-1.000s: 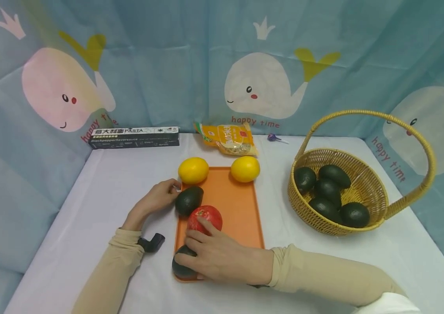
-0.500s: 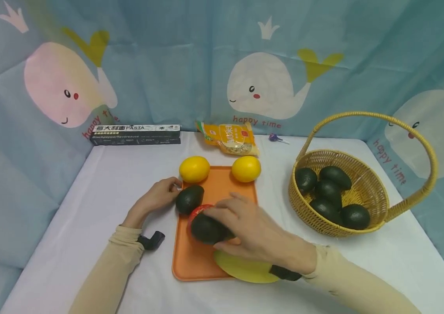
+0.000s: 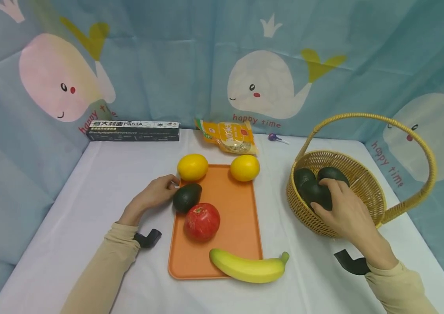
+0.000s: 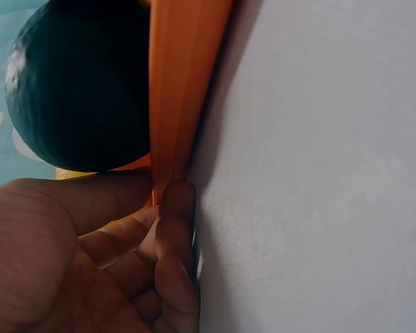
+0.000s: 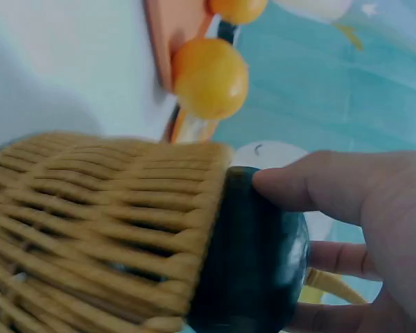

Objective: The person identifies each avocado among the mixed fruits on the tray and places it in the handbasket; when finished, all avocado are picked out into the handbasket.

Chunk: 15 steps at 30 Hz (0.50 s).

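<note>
My left hand (image 3: pixel 158 192) pinches the left rim of the orange tray (image 3: pixel 233 209), thumb on the inner side and fingers outside, as the left wrist view shows the tray edge (image 4: pixel 177 90). Beside it on the tray lie a dark avocado (image 3: pixel 187 198) and a red pomegranate-like fruit (image 3: pixel 202 222). My right hand (image 3: pixel 345 213) is in the wicker basket (image 3: pixel 296 209) at the right, holding an avocado (image 5: pixel 253 257) between thumb and fingers near the rim. Other avocados (image 3: pixel 333 173) lie around it; those under the hand are hidden.
Two lemons (image 3: pixel 192 167) sit at the tray's far corners. A banana (image 3: pixel 248 267) lies across the near right corner, partly over the rim. Behind are a pasta box (image 3: pixel 133 131), an orange food bag (image 3: pixel 227 136) and a lollipop (image 3: pixel 273 137). The basket's tall handle (image 3: pixel 428 152) arches above.
My right hand has carried an avocado from the tray's near left corner, over the red fruit, into the basket. The banana has come into view. My left hand stays at the tray edge.
</note>
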Each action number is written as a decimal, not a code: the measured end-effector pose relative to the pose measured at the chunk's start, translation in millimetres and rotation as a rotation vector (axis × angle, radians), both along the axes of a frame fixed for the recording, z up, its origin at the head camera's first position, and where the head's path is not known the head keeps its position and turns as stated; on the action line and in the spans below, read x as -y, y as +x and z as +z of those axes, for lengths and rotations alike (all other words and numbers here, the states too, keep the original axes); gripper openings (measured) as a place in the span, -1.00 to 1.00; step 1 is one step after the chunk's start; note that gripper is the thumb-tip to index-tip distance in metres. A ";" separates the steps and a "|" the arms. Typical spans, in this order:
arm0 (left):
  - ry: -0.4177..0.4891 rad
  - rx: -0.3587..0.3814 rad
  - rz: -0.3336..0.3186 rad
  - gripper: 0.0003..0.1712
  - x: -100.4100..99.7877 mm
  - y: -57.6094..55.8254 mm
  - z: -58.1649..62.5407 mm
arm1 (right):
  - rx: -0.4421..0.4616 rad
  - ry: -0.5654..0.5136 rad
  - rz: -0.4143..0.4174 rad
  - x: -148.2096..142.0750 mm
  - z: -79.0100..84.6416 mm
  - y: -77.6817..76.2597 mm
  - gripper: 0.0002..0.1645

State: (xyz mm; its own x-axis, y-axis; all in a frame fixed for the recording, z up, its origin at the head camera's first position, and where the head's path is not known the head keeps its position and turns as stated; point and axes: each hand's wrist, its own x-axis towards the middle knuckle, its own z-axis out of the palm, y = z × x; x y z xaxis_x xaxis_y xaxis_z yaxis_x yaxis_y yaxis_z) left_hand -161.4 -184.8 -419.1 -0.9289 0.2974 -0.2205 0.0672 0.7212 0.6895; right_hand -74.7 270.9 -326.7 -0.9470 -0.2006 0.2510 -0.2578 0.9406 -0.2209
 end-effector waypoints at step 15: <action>0.023 -0.020 -0.010 -0.62 -0.6 4.1 4.8 | 0.179 0.206 0.108 6.3 -1.2 -14.2 -0.58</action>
